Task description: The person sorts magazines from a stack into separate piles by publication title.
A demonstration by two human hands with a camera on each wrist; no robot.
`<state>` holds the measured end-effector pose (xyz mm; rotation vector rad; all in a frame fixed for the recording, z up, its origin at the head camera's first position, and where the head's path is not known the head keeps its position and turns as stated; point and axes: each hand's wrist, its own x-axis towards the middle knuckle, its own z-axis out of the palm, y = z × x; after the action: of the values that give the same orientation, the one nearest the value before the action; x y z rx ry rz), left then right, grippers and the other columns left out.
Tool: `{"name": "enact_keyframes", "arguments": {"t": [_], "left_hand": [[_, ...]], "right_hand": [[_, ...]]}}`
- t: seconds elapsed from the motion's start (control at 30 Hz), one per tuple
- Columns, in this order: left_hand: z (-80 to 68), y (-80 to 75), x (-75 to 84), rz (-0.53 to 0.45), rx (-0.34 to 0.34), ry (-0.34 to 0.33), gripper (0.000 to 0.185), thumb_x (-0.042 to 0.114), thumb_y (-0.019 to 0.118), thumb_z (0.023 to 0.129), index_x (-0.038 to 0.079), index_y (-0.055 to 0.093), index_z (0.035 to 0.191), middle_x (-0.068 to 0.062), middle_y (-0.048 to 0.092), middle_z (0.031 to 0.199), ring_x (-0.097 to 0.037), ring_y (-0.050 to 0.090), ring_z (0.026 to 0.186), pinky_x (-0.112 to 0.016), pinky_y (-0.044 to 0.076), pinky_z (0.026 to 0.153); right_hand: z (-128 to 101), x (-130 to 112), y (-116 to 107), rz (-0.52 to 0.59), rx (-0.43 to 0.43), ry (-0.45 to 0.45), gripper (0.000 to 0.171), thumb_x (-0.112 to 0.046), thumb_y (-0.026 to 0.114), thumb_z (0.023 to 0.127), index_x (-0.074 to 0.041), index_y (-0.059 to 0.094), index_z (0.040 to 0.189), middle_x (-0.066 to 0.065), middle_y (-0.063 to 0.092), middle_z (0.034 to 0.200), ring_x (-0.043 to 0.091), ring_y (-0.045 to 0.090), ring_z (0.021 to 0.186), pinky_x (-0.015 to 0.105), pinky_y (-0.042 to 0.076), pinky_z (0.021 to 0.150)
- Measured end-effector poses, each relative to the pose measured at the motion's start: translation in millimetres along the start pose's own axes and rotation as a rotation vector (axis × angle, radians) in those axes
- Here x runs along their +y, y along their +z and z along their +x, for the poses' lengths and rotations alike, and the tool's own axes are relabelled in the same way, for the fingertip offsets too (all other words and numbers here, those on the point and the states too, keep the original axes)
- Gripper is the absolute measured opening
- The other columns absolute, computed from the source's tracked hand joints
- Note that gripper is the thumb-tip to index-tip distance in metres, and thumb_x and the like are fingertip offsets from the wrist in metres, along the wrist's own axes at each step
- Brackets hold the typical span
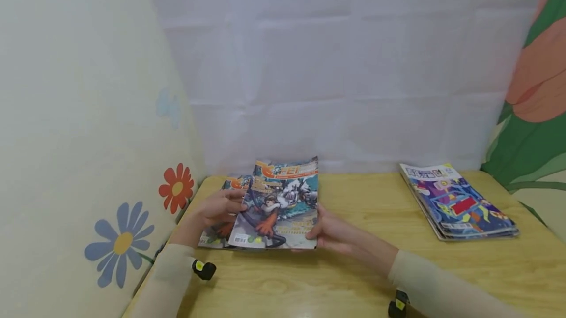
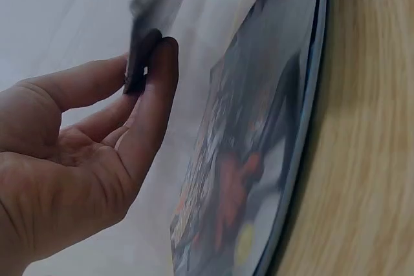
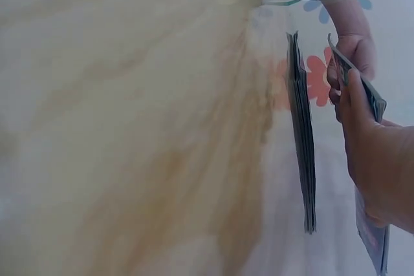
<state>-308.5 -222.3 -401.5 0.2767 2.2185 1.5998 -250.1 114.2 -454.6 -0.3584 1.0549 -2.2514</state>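
A comic magazine [image 1: 278,205] with an orange title and a red-gloved figure is held up, tilted, above a stack of similar magazines [image 1: 214,237] on the table's left side. My left hand [image 1: 221,207] pinches its left edge; in the left wrist view that hand [image 2: 97,140] has thumb and fingers on either side of the dark edge [image 2: 152,24]. At the lower right edge, my right hand [image 1: 333,232] grips it, thumb on the cover. From the right wrist, a gap shows between the held magazine [image 3: 372,237] and the stack [image 3: 303,147]. The held magazine hides most of the stack's top cover.
Another pile of magazines [image 1: 460,205], with a purple-blue cover on top, lies on the right of the wooden table [image 1: 362,269]. A white cloth [image 1: 309,62] hangs behind the table. A flower-painted wall [image 1: 88,111] borders it on the left.
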Motion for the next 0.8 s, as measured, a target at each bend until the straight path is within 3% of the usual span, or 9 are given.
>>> {"name": "enact_keyframes", "arguments": {"t": [0.3,0.43,0.6,0.8], "left_hand": [[-14.4,-41.8,-12.9,0.06,0.095,-0.051,0.073,0.007,0.063,0.099,-0.008,0.022,0.157,-0.035,0.025,0.157,-0.047,0.037,0.139,-0.056,0.045,0.104],[-20.4,-55.0,-16.8,0.1,0.199,-0.095,0.067,0.008,0.066,0.097,-0.008,0.033,0.153,-0.031,0.042,0.15,-0.039,0.055,0.125,-0.052,0.051,0.098],[-23.3,-62.1,-18.7,0.138,0.263,-0.119,0.059,0.007,0.067,0.096,-0.01,0.043,0.147,-0.026,0.059,0.133,-0.03,0.064,0.105,-0.049,0.056,0.089],[-25.5,-61.2,-20.5,0.182,0.32,-0.158,0.05,0.002,0.064,0.096,-0.012,0.049,0.142,-0.026,0.06,0.127,-0.033,0.062,0.104,-0.048,0.056,0.088]], "right_hand": [[35,17,29,0.011,0.054,0.023,0.11,0.03,0.036,0.08,-0.034,0.004,0.164,0.037,0.041,0.144,0.059,0.046,0.125,0.068,0.049,0.089],[51,25,41,0.021,0.077,0.021,0.107,0.03,0.036,0.082,-0.032,0.005,0.164,0.037,0.045,0.14,0.059,0.047,0.124,0.069,0.05,0.088],[70,34,47,0.014,0.089,0.022,0.103,0.031,0.033,0.08,-0.025,0.012,0.164,0.036,0.049,0.138,0.059,0.048,0.124,0.07,0.049,0.087],[81,42,52,0.005,0.15,0.047,0.101,0.031,0.032,0.08,-0.022,0.012,0.164,0.037,0.047,0.14,0.06,0.046,0.126,0.071,0.047,0.09]]}}
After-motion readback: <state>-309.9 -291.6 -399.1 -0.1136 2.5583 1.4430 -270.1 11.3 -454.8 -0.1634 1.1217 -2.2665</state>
